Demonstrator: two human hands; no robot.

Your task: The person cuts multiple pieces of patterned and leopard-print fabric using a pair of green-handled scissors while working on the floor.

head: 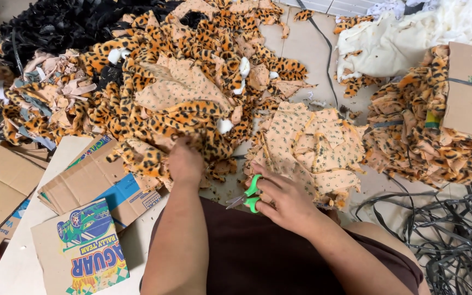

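My left hand [186, 160] reaches into a big heap of orange-and-black spotted plush fabric pieces [187, 87] and closes on one piece at the heap's near edge. My right hand [282, 196] holds small green-handled scissors [245, 198], blades pointing left and down, just in front of a stack of pale orange cut pieces lying backing side up [312, 147]. Both hands sit above my lap, which is covered by dark brown cloth [247, 257].
Flattened cardboard boxes [91, 186] lie at the left, one printed with a cartoon car [86, 248]. Black scraps [66, 22] fill the far left corner. A strapped bundle of spotted pieces under cardboard [460, 109] lies right, cream fabric [389, 43] beyond it, black straps [454, 235] at lower right.
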